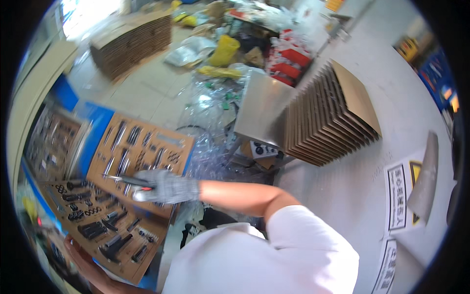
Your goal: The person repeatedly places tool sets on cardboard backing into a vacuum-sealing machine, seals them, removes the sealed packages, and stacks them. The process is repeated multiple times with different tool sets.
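My right hand [169, 187], in a grey knit glove, is closed around a slim, dark, pointed tool [128, 180] with a metal tip and a bit of red near the grip; blur hides its exact kind. It hovers over a brown board [169, 134] carrying rows of metal tools and fittings. Below and left lies a second brown board [142, 267] with dark bolts, sockets and ring-shaped parts. Bare and partly cut off from sight, my left hand [82, 257] rests along this lower board's left edge, fingers stretched out.
A blue panel [95, 117] backs the boards. Folded cardboard sheets [333, 115] stand on a grey metal surface to the right, beside a metal box [262, 108]. Another cardboard stack [132, 44] stands at the far left. Clear plastic wrap [210, 152] and yellow bags [225, 50] litter the floor.
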The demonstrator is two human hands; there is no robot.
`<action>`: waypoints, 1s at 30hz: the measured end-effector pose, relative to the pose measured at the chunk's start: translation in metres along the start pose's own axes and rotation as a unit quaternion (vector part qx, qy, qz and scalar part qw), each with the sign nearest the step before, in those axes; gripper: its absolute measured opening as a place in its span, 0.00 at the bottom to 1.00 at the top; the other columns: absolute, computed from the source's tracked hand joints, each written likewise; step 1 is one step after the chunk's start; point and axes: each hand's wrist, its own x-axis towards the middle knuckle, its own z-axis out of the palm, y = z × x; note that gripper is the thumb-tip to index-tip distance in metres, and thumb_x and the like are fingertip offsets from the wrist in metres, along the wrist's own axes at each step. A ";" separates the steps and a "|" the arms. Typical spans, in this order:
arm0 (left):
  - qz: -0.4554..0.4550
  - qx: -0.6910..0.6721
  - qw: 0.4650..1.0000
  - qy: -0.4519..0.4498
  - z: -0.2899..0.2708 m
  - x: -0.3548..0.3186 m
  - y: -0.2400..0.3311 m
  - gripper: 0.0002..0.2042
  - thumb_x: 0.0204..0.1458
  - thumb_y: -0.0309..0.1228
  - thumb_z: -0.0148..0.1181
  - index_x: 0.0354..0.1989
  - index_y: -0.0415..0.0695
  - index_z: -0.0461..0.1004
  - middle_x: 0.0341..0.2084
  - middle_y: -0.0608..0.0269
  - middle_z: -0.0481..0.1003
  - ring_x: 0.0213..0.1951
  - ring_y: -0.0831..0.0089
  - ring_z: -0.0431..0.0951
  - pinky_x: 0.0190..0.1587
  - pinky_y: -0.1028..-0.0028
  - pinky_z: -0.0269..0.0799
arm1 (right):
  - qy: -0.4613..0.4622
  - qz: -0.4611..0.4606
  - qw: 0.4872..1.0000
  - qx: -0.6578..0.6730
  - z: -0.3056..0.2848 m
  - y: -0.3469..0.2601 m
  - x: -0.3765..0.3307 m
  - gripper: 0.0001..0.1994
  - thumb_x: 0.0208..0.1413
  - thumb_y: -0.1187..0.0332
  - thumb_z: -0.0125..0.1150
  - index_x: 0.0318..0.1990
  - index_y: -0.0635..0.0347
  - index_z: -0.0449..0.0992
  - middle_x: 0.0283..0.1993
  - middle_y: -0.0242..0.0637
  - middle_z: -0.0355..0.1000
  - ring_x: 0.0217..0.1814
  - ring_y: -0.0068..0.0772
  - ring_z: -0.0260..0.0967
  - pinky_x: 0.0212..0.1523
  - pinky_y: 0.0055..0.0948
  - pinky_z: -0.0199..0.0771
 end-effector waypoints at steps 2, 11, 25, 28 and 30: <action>-0.048 -0.097 0.989 -0.097 0.049 0.018 -0.009 0.28 0.68 0.55 0.43 0.63 0.45 0.67 0.58 0.59 0.71 0.58 0.65 0.72 0.61 0.64 0.64 | -0.021 -0.024 0.969 0.244 -0.015 0.002 0.027 0.20 0.62 0.50 0.62 0.41 0.62 0.75 0.30 0.39 0.76 0.30 0.28 0.77 0.27 0.30 0.78; -0.222 0.030 0.973 -0.045 0.152 -0.006 -0.169 0.24 0.69 0.43 0.49 0.63 0.36 0.68 0.51 0.53 0.76 0.48 0.66 0.76 0.47 0.71 0.75 | 0.084 0.160 0.980 -0.085 -0.105 0.173 0.064 0.25 0.59 0.50 0.58 0.53 0.62 0.77 0.38 0.49 0.79 0.39 0.42 0.77 0.43 0.43 0.76; -0.127 -0.009 0.991 0.048 0.222 -0.014 -0.119 0.20 0.66 0.31 0.54 0.63 0.34 0.68 0.48 0.57 0.75 0.48 0.70 0.74 0.55 0.70 0.69 | 0.095 0.223 0.967 -0.080 -0.131 0.206 0.109 0.17 0.56 0.57 0.70 0.44 0.62 0.81 0.33 0.40 0.78 0.35 0.31 0.72 0.43 0.34 0.73; -0.066 0.236 0.964 0.103 0.212 0.018 -0.125 0.23 0.65 0.32 0.57 0.65 0.35 0.65 0.49 0.55 0.70 0.49 0.65 0.72 0.56 0.65 0.68 | 0.214 0.200 0.955 -0.048 -0.133 0.211 0.074 0.15 0.58 0.61 0.68 0.46 0.62 0.80 0.35 0.38 0.78 0.37 0.31 0.72 0.44 0.33 0.73; 0.028 0.275 0.957 0.089 0.204 0.072 -0.122 0.25 0.63 0.33 0.58 0.66 0.35 0.64 0.51 0.51 0.68 0.51 0.58 0.72 0.58 0.62 0.67 | 0.364 0.194 0.911 -0.026 -0.128 0.212 0.017 0.14 0.61 0.64 0.66 0.49 0.63 0.78 0.38 0.34 0.77 0.39 0.28 0.72 0.43 0.30 0.74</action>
